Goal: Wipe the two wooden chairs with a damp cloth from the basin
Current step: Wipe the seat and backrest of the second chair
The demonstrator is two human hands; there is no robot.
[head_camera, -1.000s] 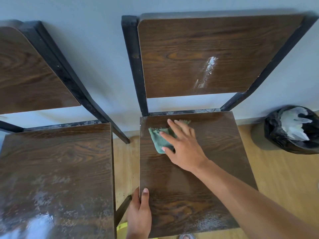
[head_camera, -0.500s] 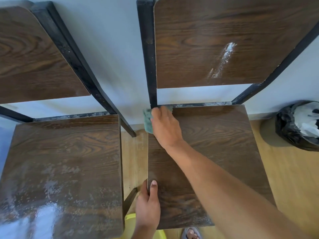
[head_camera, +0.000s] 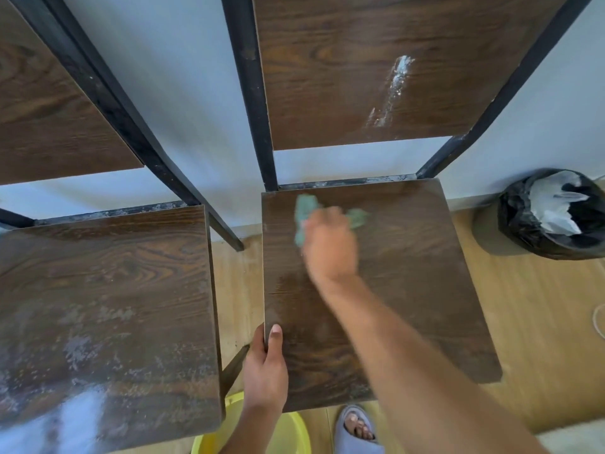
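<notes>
Two dark wooden chairs with black metal frames stand side by side against the wall. On the right chair's seat (head_camera: 409, 273), my right hand (head_camera: 330, 244) presses a green cloth (head_camera: 302, 208) flat near the back left corner; the hand is blurred by motion. My left hand (head_camera: 265, 368) grips the front left edge of that seat, thumb on top. A white streak (head_camera: 394, 90) marks the right chair's backrest. The left chair's seat (head_camera: 104, 306) shows whitish dusty patches. A yellow basin (head_camera: 294, 434) peeks out on the floor below the seats.
A bin lined with a black bag (head_camera: 553, 214) stands on the wooden floor at the right, by the wall. My foot in a grey slipper (head_camera: 355, 427) is under the right chair's front edge. A narrow gap separates the two seats.
My right hand has slid the cloth from the seat's back left corner a little to the right along the back edge. The left hand keeps its grip on the seat's edge.
</notes>
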